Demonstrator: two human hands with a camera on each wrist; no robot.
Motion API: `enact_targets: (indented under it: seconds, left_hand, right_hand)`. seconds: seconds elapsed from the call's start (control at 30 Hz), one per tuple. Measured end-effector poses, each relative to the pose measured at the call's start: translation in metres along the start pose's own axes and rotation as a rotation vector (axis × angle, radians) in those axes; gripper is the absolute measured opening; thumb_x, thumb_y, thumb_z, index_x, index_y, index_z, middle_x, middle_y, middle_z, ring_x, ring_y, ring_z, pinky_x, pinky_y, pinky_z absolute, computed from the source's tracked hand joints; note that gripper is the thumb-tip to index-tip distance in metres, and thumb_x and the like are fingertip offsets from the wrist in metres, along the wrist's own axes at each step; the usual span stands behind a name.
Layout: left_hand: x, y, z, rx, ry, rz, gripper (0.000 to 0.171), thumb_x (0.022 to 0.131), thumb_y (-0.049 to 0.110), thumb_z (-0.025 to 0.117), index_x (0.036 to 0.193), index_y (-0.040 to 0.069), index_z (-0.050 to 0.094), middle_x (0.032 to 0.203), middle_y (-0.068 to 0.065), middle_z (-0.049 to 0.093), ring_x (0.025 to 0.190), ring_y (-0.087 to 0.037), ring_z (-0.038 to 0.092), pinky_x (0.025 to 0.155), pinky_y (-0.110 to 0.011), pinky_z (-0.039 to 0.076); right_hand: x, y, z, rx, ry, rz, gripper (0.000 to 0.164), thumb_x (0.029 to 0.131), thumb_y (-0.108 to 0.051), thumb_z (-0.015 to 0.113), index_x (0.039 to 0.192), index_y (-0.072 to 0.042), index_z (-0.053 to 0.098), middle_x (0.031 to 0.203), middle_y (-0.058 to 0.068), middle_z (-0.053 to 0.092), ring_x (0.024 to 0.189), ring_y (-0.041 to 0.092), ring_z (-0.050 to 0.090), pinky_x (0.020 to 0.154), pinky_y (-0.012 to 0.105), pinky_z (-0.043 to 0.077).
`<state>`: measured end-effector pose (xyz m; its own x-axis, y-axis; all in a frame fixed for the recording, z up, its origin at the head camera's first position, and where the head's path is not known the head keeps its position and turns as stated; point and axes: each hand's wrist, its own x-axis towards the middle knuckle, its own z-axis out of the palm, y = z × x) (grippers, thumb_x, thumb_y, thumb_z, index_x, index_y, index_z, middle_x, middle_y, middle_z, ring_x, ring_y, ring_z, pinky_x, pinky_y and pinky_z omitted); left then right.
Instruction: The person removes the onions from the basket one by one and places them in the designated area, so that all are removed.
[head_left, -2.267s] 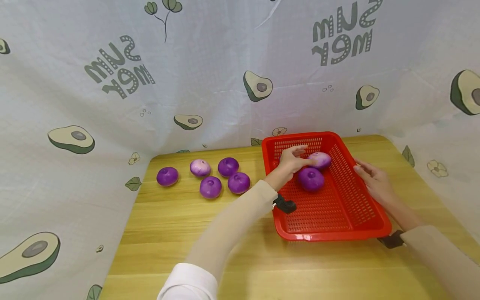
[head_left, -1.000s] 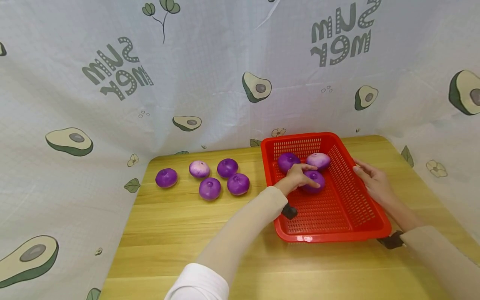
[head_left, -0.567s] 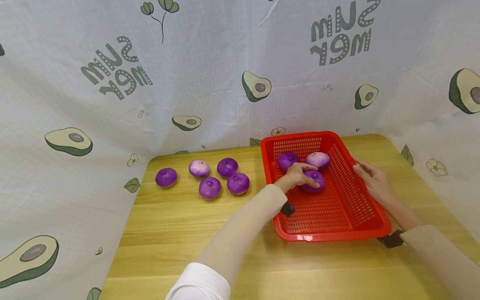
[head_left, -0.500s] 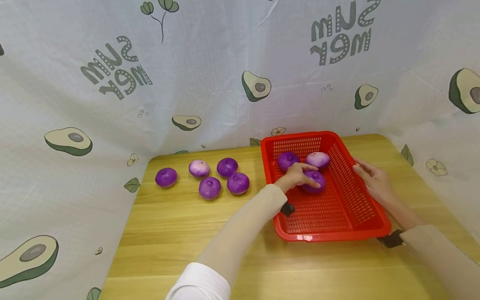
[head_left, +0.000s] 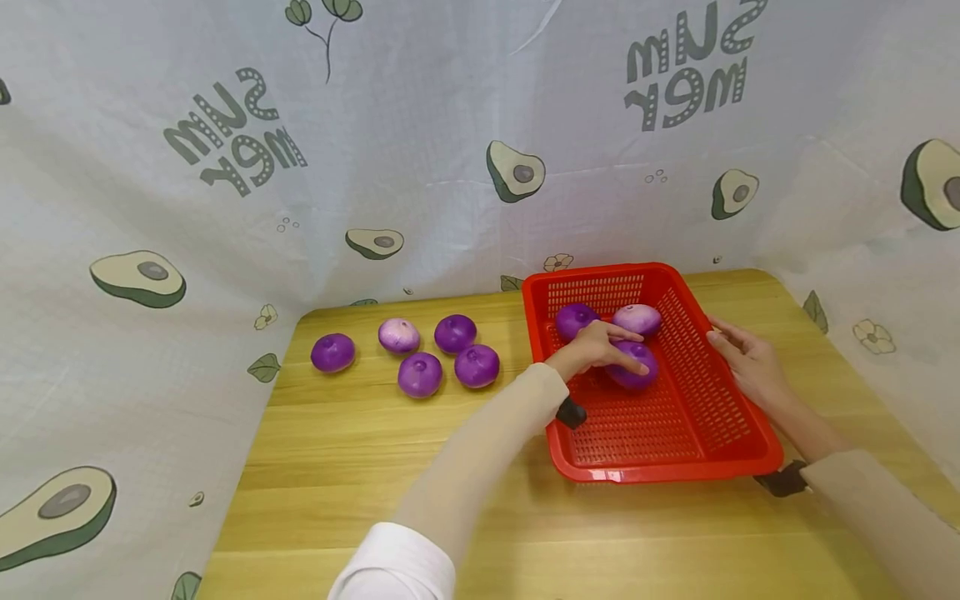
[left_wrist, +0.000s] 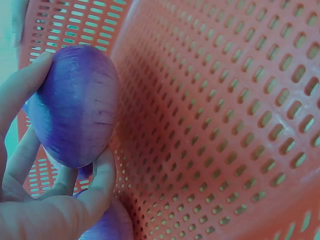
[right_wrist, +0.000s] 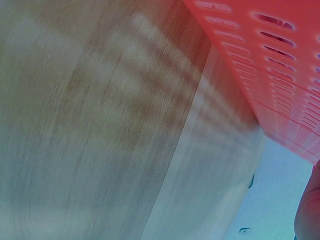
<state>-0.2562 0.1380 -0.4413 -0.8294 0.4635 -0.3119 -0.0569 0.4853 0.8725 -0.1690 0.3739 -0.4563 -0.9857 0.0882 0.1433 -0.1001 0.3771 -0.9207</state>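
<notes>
In the head view, my left hand point(head_left: 594, 348) reaches into a red plastic basket point(head_left: 652, 477) and grips a purple onion point(head_left: 633, 367). The left wrist view shows the thumb and fingers around this onion point(left_wrist: 75, 105), with another onion point(left_wrist: 112, 222) partly hidden behind the hand. Behind the gripped one in the basket lie a dark purple onion point(head_left: 576, 320) and a paler onion point(head_left: 637, 319). My right hand point(head_left: 757, 367) holds the basket's right rim from outside; its fingertips are partly hidden. Only a bit of that hand point(right_wrist: 307, 215) appears in the right wrist view.
Left of the basket, several onions sit on the wooden table point(head_left: 337, 467): a pale one point(head_left: 399, 336), a purple one point(head_left: 333, 353) farthest left, and others close together, one being a purple onion point(head_left: 477, 367). A printed cloth point(head_left: 420, 192) hangs behind the table.
The left hand has come from the pale onion at the back to the front purple onion. Since half a second ago, hand and onion have shifted slightly right. The right hand stays put.
</notes>
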Motion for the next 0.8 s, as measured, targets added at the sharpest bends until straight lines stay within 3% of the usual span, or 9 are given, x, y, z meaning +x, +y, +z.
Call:
enact_targets:
  seconds: [0.2, 0.47, 0.63, 0.8]
  left_hand:
    - [-0.004, 0.01, -0.009, -0.024, -0.034, 0.021, 0.043, 0.074, 0.018, 0.091, 0.115, 0.025, 0.078, 0.127, 0.006, 0.066, 0.118, -0.013, 0.057, 0.096, -0.027, 0.051]
    - [-0.019, 0.021, -0.027, -0.123, -0.087, 0.084, 0.045, 0.075, 0.019, 0.09, 0.117, 0.026, 0.077, 0.12, 0.005, 0.068, 0.105, -0.011, 0.059, 0.088, -0.026, 0.052]
    - [-0.026, 0.022, -0.042, -0.21, -0.126, 0.111, 0.041, 0.077, 0.018, 0.088, 0.116, 0.025, 0.077, 0.106, 0.007, 0.068, 0.096, -0.011, 0.058, 0.088, -0.035, 0.055]
    - [-0.03, 0.018, -0.061, -0.239, -0.15, 0.158, 0.045, 0.08, 0.017, 0.086, 0.122, 0.024, 0.074, 0.112, 0.007, 0.067, 0.1, -0.012, 0.058, 0.083, -0.032, 0.056]
  right_hand:
    - [0.001, 0.001, 0.0, 0.023, 0.0, -0.006, 0.054, 0.105, -0.016, 0.052, 0.148, 0.011, 0.035, 0.094, -0.022, 0.063, 0.075, -0.003, 0.063, 0.061, 0.014, 0.053]
    - [0.0, 0.001, -0.001, -0.032, 0.019, -0.009, 0.054, 0.105, -0.019, 0.053, 0.146, 0.012, 0.037, 0.091, -0.026, 0.062, 0.072, -0.005, 0.062, 0.06, 0.013, 0.052]
    - [0.0, 0.0, -0.001, -0.053, 0.013, 0.0, 0.054, 0.105, -0.021, 0.053, 0.146, 0.011, 0.038, 0.092, -0.026, 0.061, 0.073, -0.006, 0.061, 0.06, 0.012, 0.051]
    - [0.001, 0.0, 0.0, -0.056, 0.004, 0.002, 0.055, 0.105, -0.022, 0.053, 0.147, 0.01, 0.036, 0.093, -0.028, 0.06, 0.074, -0.007, 0.061, 0.06, 0.012, 0.051]
